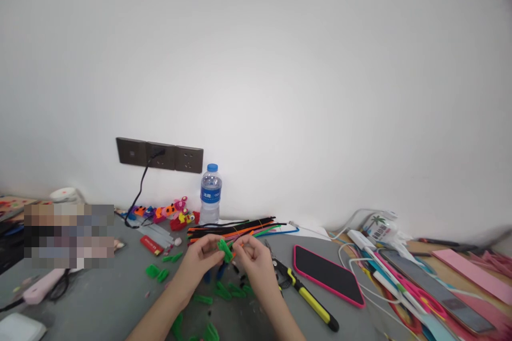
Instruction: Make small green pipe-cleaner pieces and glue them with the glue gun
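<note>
Close together over the grey mat (120,293), both hands work at fingertip height. My left hand (200,261) pinches a green folded pipe cleaner piece (225,251). Right beside it, the thumb and fingers of my right hand (256,261) are pinched together, with a bit of orange showing at their tips; whether that is a separate strand held there I cannot tell. Several more green pipe cleaner pieces (223,291) lie below and around my hands. Behind them is a bundle of long black, orange, pink and green pipe cleaners (236,230).
Right of my hands lie yellow-and-black pliers (312,303) and a phone with a pink edge (328,276). A water bottle (210,197) stands near the wall, beside colourful small figures (168,210). White cables (354,272) and pink scissors (420,295) lie farther right. A pink hot glue gun (46,286) lies left.
</note>
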Demonstrator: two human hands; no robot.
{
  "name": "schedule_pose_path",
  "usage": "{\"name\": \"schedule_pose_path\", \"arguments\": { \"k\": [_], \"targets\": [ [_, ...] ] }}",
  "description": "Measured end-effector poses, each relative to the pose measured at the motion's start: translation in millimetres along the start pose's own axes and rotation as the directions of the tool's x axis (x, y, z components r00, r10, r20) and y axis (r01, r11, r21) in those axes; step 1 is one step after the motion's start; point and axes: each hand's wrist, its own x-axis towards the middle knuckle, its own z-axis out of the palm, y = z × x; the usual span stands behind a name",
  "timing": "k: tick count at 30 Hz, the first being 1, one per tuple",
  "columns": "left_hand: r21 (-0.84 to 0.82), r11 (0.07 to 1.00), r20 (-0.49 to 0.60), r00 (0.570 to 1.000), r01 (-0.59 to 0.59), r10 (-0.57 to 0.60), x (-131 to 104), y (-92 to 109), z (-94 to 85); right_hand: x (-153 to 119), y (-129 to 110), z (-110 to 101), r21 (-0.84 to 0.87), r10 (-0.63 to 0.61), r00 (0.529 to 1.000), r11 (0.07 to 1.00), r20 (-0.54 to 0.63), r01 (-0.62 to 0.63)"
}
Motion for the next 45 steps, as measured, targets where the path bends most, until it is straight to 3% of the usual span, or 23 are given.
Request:
{"name": "schedule_pose_path", "arguments": {
  "k": [4,8,12,19,24,31,45],
  "targets": [
    [-0.078,0.997,-0.074,0.997,-0.002,-0.004,-2.7,6.4,2.6,0.1,-4.5,-4.5,0.037,0.007,1.0,0.999,-0.021,-0.006],
    [-0.146,0.989,-0.088,0.996,-0.009,-0.004,-3.3,9.3,4.0,-0.1,-0.6,-2.2,0.053,0.02,0.998,0.998,0.061,-0.023],
    [-0.103,0.994,-0.063,0.997,-0.042,0.036,-1.3,4.8,2.0,-0.4,6.6,0.9,0.068,0.005,0.99,0.998,0.139,-0.014],
    [-0.001,0.995,-0.044,0.994,-0.099,0.098,-1.2,4.1,0.9,0.8,12.0,-3.4,0.007,0.027,0.988,1.0,0.152,-0.029],
    [0.031,0.994,-0.019,0.994,-0.103,0.103,-3.1,9.0,2.9,-0.1,6.4,-3.0,0.072,0.061,0.98,0.995,0.187,-0.076],
    [0.02,0.992,-0.008,0.992,-0.126,0.126,-1.6,4.9,1.1,-0.3,0.9,-1.4,0.186,0.047,0.99,0.98,0.136,-0.072],
    [-0.044,0.983,0.042,0.983,-0.177,0.178,-0.3,1.8,1.2,1.8,-0.7,-5.1,0.141,-0.049,0.999,0.989,0.015,0.046]
  ]
}}
